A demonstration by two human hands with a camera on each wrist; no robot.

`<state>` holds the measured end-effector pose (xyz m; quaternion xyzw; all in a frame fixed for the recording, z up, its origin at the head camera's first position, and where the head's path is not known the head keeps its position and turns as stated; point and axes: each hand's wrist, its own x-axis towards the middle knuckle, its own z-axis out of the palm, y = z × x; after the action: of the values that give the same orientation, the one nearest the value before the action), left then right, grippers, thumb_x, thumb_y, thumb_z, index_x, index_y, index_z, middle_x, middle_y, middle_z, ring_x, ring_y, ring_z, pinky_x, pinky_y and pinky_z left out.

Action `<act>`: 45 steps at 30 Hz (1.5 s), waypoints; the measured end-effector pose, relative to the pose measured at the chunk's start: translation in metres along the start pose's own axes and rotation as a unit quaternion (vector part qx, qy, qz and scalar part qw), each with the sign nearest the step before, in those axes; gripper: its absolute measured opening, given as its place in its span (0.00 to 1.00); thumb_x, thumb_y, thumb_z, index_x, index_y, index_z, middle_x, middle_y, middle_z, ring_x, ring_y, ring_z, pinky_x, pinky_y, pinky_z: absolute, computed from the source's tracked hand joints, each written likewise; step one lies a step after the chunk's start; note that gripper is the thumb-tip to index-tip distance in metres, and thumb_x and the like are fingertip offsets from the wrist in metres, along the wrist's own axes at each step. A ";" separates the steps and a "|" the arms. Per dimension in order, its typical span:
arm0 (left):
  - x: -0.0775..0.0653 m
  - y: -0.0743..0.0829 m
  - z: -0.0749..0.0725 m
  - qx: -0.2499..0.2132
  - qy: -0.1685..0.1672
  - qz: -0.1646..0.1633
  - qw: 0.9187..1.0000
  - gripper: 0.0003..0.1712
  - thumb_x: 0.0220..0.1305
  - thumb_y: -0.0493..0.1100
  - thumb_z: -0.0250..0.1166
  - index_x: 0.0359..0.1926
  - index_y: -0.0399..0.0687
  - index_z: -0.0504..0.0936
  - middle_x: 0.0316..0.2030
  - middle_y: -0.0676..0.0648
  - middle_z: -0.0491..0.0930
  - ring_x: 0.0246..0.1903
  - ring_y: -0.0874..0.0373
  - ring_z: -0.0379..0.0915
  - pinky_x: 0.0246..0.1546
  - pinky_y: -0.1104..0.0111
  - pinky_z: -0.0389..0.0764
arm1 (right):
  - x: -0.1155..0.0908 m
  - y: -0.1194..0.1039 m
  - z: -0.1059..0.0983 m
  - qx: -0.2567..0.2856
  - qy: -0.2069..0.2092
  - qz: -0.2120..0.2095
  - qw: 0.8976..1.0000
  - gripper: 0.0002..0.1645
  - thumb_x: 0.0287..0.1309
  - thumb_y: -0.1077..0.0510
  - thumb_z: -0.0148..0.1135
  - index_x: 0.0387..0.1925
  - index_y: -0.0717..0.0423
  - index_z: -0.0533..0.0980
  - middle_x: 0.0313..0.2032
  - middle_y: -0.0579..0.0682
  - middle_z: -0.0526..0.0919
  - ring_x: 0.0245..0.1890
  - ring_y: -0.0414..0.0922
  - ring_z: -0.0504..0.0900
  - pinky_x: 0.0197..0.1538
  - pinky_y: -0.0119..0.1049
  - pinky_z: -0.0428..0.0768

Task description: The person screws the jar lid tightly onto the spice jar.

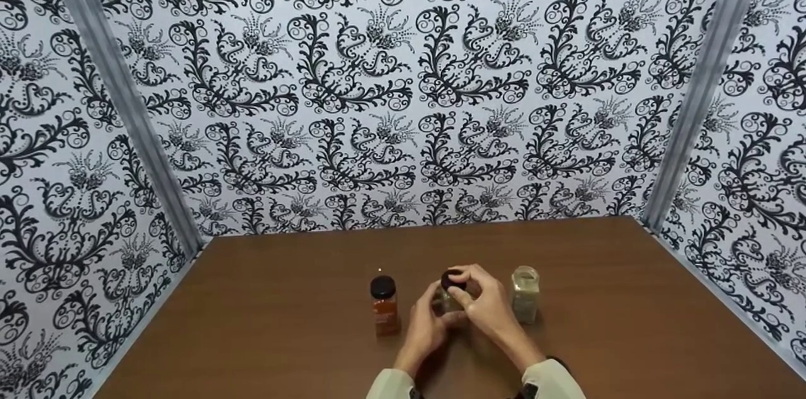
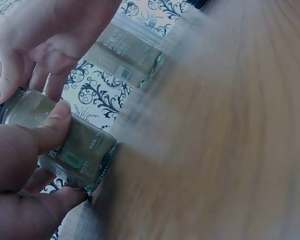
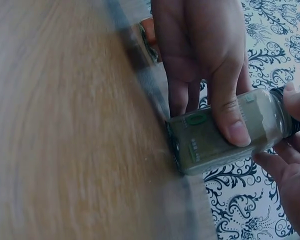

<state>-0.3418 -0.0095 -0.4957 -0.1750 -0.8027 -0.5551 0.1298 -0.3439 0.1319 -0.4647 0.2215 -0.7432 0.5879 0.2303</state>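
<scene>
Between both hands a square glass spice jar (image 1: pixel 448 303) of grey-green powder stands on the table, its black lid (image 1: pixel 453 280) on top. My left hand (image 1: pixel 428 322) grips the jar's body. In the left wrist view, the left thumb lies across the glass above a green printed mark. My right hand (image 1: pixel 490 303) holds the lid, with thumb and fingers around its rim. The right wrist view shows that lid (image 3: pixel 293 120) seated on the jar's neck, with the powder (image 3: pixel 220 135) filling most of the glass.
Left of the hands stands a jar of orange-red spice (image 1: pixel 385 308) with a black lid. A lidless jar of pale greenish powder (image 1: pixel 526 295) stands just right of the right hand. Near the right sleeve, a dark round object (image 1: pixel 558 362) is partly hidden. Patterned walls (image 1: pixel 403 134) enclose the brown table (image 1: pixel 283 298).
</scene>
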 end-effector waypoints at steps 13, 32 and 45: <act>0.000 0.000 0.000 -0.026 -0.014 -0.011 0.999 0.35 0.52 0.43 0.78 0.62 0.48 0.77 0.52 0.40 0.84 0.51 0.47 0.82 0.49 0.60 0.84 | 0.001 -0.004 -0.001 -0.082 0.014 0.002 0.997 0.11 0.49 0.58 0.78 0.35 0.49 0.83 0.46 0.47 0.82 0.50 0.47 0.82 0.55 0.35 0.82; 0.002 -0.002 0.002 -0.007 -0.004 -0.015 1.000 0.35 0.52 0.45 0.78 0.62 0.49 0.77 0.51 0.43 0.85 0.51 0.49 0.83 0.49 0.63 0.83 | 0.000 0.000 -0.001 -0.097 0.014 0.000 0.995 0.12 0.51 0.65 0.74 0.38 0.52 0.83 0.44 0.47 0.85 0.49 0.47 0.83 0.57 0.34 0.80; 0.000 0.001 -0.002 -0.015 -0.020 0.002 1.000 0.35 0.54 0.44 0.76 0.63 0.47 0.75 0.54 0.40 0.83 0.54 0.44 0.81 0.52 0.56 0.83 | 0.002 0.000 -0.010 -0.050 -0.038 0.006 0.998 0.06 0.60 0.63 0.68 0.40 0.53 0.83 0.59 0.56 0.81 0.60 0.57 0.80 0.64 0.46 0.77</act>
<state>-0.3416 -0.0116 -0.4943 -0.1893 -0.7965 -0.5632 0.1125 -0.3447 0.1417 -0.4612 0.2272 -0.7814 0.5424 0.2089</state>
